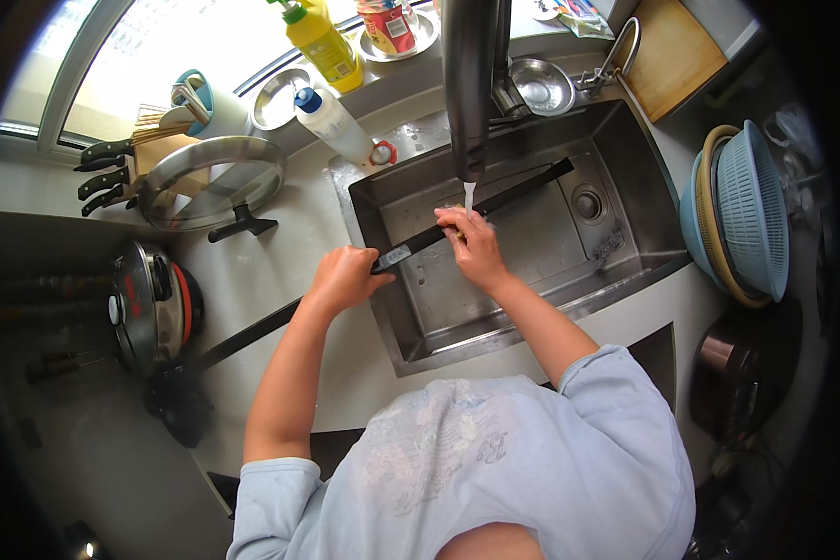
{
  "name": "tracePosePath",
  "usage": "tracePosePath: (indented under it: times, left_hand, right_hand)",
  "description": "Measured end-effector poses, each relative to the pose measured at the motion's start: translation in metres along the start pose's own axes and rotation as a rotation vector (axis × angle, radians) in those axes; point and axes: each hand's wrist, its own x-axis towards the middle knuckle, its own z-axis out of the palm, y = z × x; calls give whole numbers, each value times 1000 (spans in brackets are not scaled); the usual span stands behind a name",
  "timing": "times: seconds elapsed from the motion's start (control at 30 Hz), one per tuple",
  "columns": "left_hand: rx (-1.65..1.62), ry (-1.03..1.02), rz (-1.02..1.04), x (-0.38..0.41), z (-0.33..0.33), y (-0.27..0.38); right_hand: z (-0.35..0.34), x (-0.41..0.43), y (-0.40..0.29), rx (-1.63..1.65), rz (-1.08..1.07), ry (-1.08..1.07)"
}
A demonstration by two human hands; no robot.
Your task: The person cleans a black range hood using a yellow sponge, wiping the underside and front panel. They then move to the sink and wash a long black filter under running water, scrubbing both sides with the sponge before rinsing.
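Note:
A long, flat black bar (525, 187) slants across the stainless steel sink (385, 336) and on over the counter to the left. My left hand (344, 276) grips it above the sink's left rim, beside a pale label (393, 257) bearing print. Farther along, my right hand (474, 245) has its fingers bent around the bar, with a small yellowish pad (460, 234) partly hidden in them. From the dark faucet (466, 105) a stream of water (470, 192) falls onto or just beside my right fingers.
Left of the sink, a glass lid (217, 185) stands near a knife block (150, 157). A white bottle (336, 133) and a metal bowl (542, 87) sit behind the basin. Stacked colanders (752, 210) and a dark appliance (742, 371) flank the right; an electric pot (147, 308) is at far left.

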Motion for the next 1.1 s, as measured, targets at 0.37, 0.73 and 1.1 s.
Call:
tracePosePath:
  times: [0.37, 0.73, 1.1]
  left_hand:
    - [-28, -54, 21, 8, -3, -6]
    - [-65, -68, 11, 13, -8, -7]
    - [-62, -80, 13, 14, -9, -9]
  right_hand:
    - [-23, 7, 43, -196, 57, 175]
    - [-24, 5, 45, -270, -7, 191]
    - [24, -1, -33, -142, -264, -20]
